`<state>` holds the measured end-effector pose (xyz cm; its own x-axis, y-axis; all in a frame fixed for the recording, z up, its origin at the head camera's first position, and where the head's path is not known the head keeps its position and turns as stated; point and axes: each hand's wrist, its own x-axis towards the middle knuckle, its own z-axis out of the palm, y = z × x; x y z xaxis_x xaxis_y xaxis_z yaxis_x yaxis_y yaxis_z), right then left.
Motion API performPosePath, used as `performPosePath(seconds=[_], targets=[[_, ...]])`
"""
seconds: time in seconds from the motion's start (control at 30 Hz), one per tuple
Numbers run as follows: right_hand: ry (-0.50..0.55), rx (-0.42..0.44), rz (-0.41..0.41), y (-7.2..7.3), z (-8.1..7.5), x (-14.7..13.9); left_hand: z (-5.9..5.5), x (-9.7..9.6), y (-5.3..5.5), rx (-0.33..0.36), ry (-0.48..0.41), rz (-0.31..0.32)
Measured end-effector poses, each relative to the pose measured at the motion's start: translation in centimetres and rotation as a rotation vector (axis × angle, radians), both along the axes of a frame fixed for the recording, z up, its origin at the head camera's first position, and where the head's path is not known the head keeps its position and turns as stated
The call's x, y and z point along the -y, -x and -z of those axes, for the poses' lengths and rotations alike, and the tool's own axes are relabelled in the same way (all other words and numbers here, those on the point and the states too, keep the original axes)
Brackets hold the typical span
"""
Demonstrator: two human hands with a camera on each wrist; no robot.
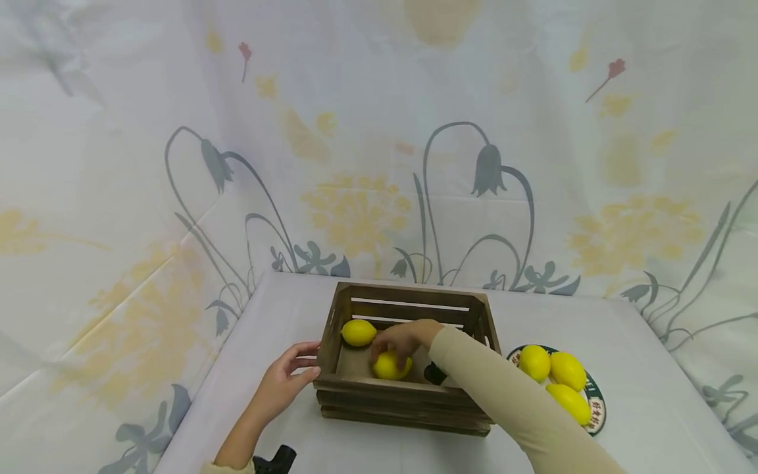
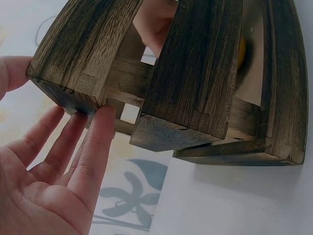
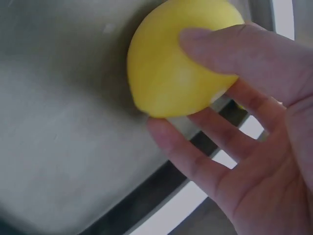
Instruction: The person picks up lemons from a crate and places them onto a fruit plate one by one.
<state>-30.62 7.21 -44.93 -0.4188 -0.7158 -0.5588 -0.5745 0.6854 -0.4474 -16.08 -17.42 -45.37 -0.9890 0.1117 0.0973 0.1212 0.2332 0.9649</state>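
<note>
A brown slatted wooden crate [image 1: 403, 386] stands on the table in the head view. My left hand [image 1: 287, 376] is at its left end; in the left wrist view, the thumb and nearly straight fingertips touch the corner of a dark wooden slat [image 2: 195, 73]. Inside the crate, my right hand [image 1: 407, 337] holds a yellow lemon [image 1: 387, 368] close to the crate floor. The right wrist view shows the thumb over this lemon [image 3: 166, 73] and the fingers along its other side. Another lemon [image 1: 358, 333] lies in the crate's back left part.
Right of the crate, partly behind my right forearm, a plate with a dark patterned rim [image 1: 598, 411] carries three lemons [image 1: 567, 370]. A white cloth [image 1: 284, 309] covers the table. Flower-printed curtains [image 1: 379, 145] enclose the back and sides.
</note>
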Motion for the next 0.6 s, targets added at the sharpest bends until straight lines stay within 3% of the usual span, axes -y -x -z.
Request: performPosePath(seconds=[0.07, 0.17, 0.3, 0.37, 0.6], targets=[[-0.022, 0.023, 0.078, -0.3, -0.8, -0.8, 0.0, 0.0, 0.0, -0.004, 0.002, -0.006], [-0.036, 0.068, 0.182, -0.2, -0.7, -2.0, 0.0, 0.0, 0.0, -0.012, -0.001, -0.004], [-0.033, 0.101, 0.235, -0.5, -0.5, -2.9, 0.0, 0.0, -0.1, -0.014, -0.001, -0.001], [-0.006, 0.096, 0.243, -0.6, -0.5, -3.2, 0.0, 0.0, -0.1, -0.013, -0.004, -0.002], [0.209, -0.073, 0.16, -0.4, -1.9, -3.7, -0.1, -0.2, -0.3, -0.001, -0.011, -0.013]])
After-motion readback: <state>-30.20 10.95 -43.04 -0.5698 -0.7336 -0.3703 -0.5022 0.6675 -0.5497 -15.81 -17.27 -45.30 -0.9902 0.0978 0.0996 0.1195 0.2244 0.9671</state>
